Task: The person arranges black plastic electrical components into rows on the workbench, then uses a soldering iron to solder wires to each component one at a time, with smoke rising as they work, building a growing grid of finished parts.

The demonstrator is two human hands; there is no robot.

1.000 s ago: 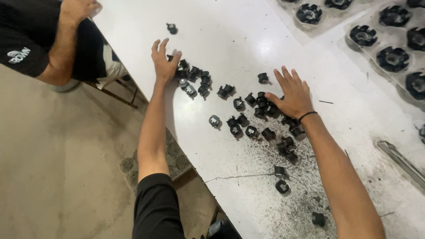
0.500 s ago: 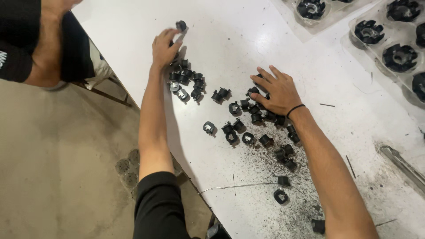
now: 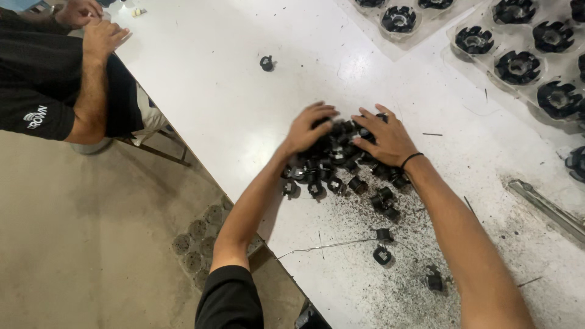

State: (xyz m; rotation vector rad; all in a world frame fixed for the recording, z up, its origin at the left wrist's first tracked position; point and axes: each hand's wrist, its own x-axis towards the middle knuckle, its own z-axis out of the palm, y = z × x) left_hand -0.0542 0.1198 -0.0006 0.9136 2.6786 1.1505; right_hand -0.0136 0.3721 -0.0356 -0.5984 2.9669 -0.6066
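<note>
A heap of small black plastic parts (image 3: 341, 161) lies on the white table (image 3: 231, 97). My left hand (image 3: 309, 127) rests on the heap's left side, fingers curved over the parts. My right hand (image 3: 385, 139), with a black band at the wrist, presses on the heap's right side, fingers spread. The two hands nearly meet above the pile. Several loose parts (image 3: 382, 254) lie nearer me amid black grit. One part (image 3: 266, 63) sits alone farther away.
Clear trays (image 3: 524, 42) with round black pieces fill the far right. A metal bar (image 3: 545, 207) lies at the right. Another person in a black shirt (image 3: 55, 79) sits at the table's left end, hands (image 3: 91, 24) together. Bare floor lies left of the table edge.
Both hands swept inward from wide apart, pushing the scattered black parts into one heap between them. The view has shifted, so the other person shows more fully.
</note>
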